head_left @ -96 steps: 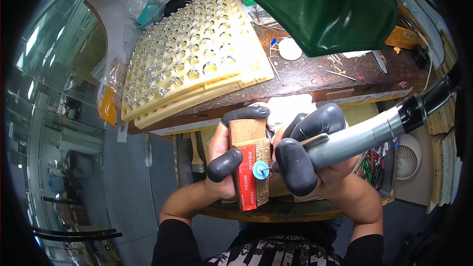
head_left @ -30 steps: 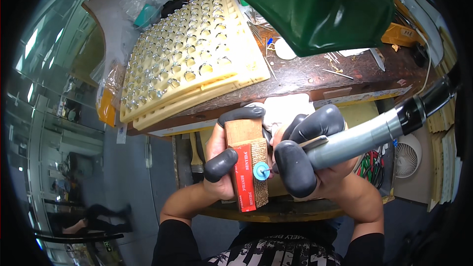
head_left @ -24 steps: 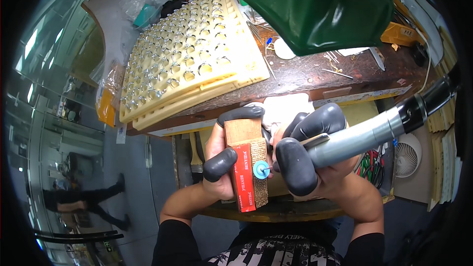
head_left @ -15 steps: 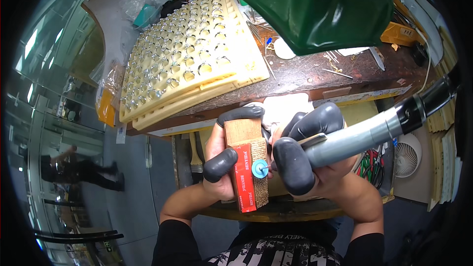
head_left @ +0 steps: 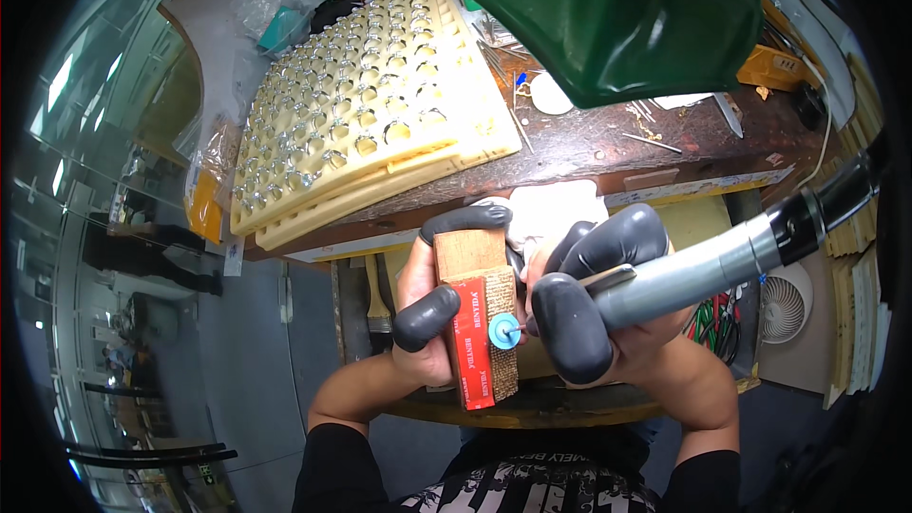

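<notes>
My left hand (head_left: 426,317), with black finger cots, is closed round a wooden block (head_left: 472,253) that has a red taped face and a rough, brownish edge. My right hand (head_left: 577,332), also in black finger cots, grips the silver handpiece of a rotary tool (head_left: 698,275). At the tool's tip sits a small light-blue disc (head_left: 503,331). It lies at the block's rough edge and seems to touch it. Some of my right fingers are hidden behind the handpiece.
Pale yellow trays (head_left: 366,190) with many rings stand on the bench at the left. A green lamp shade (head_left: 608,19) hangs over the bench. Thin metal tools (head_left: 652,143) lie behind my hands. A brush (head_left: 377,299) and a white fan (head_left: 787,299) are lower down.
The blue disc has slid slightly down along the block's rough edge, with my right hand and the handpiece shifting a little. Far left, a person in the background has moved.
</notes>
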Motion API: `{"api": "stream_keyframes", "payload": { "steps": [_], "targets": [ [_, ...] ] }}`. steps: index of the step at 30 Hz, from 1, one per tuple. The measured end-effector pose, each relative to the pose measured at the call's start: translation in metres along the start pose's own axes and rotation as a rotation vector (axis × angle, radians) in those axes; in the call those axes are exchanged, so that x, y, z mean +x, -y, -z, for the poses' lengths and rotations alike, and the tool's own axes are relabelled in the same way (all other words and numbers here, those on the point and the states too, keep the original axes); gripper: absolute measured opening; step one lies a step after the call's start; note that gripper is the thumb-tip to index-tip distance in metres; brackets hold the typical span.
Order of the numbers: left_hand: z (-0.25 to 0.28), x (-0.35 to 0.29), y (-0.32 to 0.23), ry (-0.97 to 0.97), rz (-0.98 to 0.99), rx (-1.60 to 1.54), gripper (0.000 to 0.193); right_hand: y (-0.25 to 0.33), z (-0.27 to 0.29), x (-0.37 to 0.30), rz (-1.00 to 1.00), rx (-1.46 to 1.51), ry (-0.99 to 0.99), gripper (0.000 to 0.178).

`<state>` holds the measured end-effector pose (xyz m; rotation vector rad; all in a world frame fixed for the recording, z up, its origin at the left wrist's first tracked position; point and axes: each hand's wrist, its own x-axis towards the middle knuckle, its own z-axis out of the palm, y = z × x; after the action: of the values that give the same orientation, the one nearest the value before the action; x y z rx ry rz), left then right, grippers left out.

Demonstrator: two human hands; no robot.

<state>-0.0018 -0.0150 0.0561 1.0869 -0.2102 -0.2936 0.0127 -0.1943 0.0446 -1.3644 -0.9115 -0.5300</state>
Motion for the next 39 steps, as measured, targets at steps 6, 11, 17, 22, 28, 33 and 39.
{"api": "stream_keyframes", "payload": {
  "steps": [6, 11, 17, 22, 28, 33, 39],
  "targets": [
    [0.0027, -0.0003, 0.0003, 0.016, 0.018, -0.015, 0.069, -0.0015, 0.0049, -0.0014, -0.008, -0.003, 0.037, 0.038],
    [0.002, -0.0006, 0.0012, 0.009, 0.017, -0.037, 0.069, -0.006, 0.0002, -0.0006, 0.114, -0.091, -0.043, 0.042],
    [0.0002, 0.0008, 0.0018, 0.008, -0.02, -0.011, 0.069, -0.0048, 0.0047, 0.0009, 0.105, -0.068, 0.014, 0.042],
    [0.0, -0.0016, 0.0005, -0.015, 0.028, -0.039, 0.069, -0.0089, 0.0007, -0.0015, 0.141, -0.118, -0.057, 0.042],
    [0.0, -0.0008, -0.0022, -0.005, 0.033, -0.025, 0.069, -0.0091, 0.0, -0.0031, 0.116, -0.059, -0.031, 0.041],
    [0.0016, -0.001, -0.001, 0.029, 0.012, -0.031, 0.068, -0.0087, 0.0031, -0.0016, 0.127, -0.071, -0.014, 0.042],
    [0.0014, -0.0018, 0.0004, 0.012, 0.036, -0.042, 0.069, -0.0077, -0.0022, -0.0019, 0.122, -0.132, -0.073, 0.042]
  ]
}}
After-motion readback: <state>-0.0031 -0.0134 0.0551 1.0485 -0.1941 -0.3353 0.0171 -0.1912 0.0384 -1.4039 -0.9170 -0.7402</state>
